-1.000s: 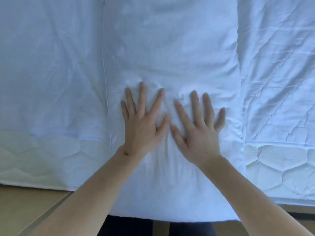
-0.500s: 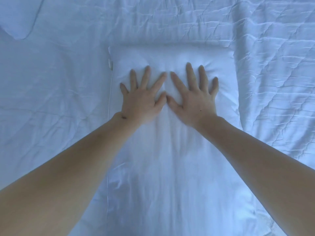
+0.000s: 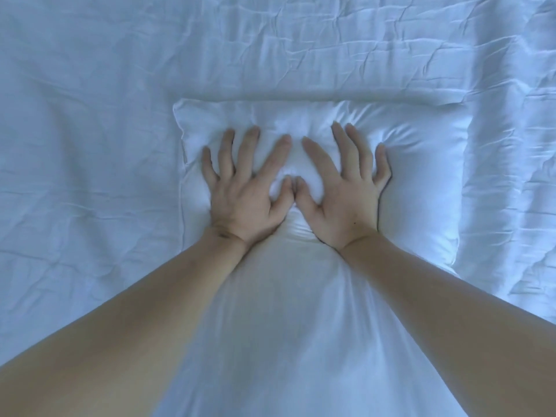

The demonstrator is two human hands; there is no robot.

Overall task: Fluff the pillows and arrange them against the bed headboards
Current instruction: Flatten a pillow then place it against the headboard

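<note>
Your left hand (image 3: 245, 194) and right hand (image 3: 343, 195) are pressing flat, fingers spread, on one pillow (image 3: 421, 176); wrinkled bed sheet (image 3: 90, 130) is lying open around its edges.

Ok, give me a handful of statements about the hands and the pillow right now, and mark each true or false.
1. Both hands, left hand and right hand, lie flat on the pillow. True.
2. The fingers are curled into fists. False: they are spread open.
3. The thumbs meet between the hands. True.
4. The pillow stands upright against a headboard. False: it lies flat on the wrinkled sheet; no headboard is in view.
5. The hands press into the pillow's near end. False: they press near its far end, where the fabric is dented.
</note>
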